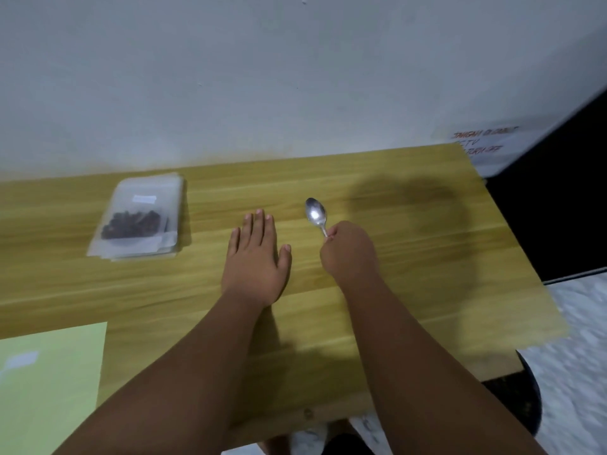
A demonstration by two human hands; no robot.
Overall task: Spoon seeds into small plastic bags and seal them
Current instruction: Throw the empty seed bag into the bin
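Head view: we hold the spoon point(316, 213) in our right hand point(348, 254), fingers curled into a fist round the handle, only the bowl and a short neck showing past the knuckles. Our left hand point(254, 257) lies palm down on the table point(410, 290), just beside the right, fingers straight and close together, thumb a little apart.

The spoon's long axis runs from the fist away from us toward the wall, leaning slightly left. The bowl is at the far end, hollow side up, and looks empty. We cannot tell whether it touches the wood or hangs just above it.

The bags point(141, 218) sit in a flat stack well to the left, near the wall edge. Dark seeds point(131, 224) show through the top one. The stack's long side also runs away from us; the picture is too blurred to say which end is the mouth. A green sheet point(49, 389) lies at the near left corner.

As we judge it, the spoon is ready but has nothing to scoop into. The left hand is free — it should fetch a bag, bring it near the spoon and pinch its mouth open. We would keep the bowl level and hollow side up on the way — a tilt could spill seeds across the table.
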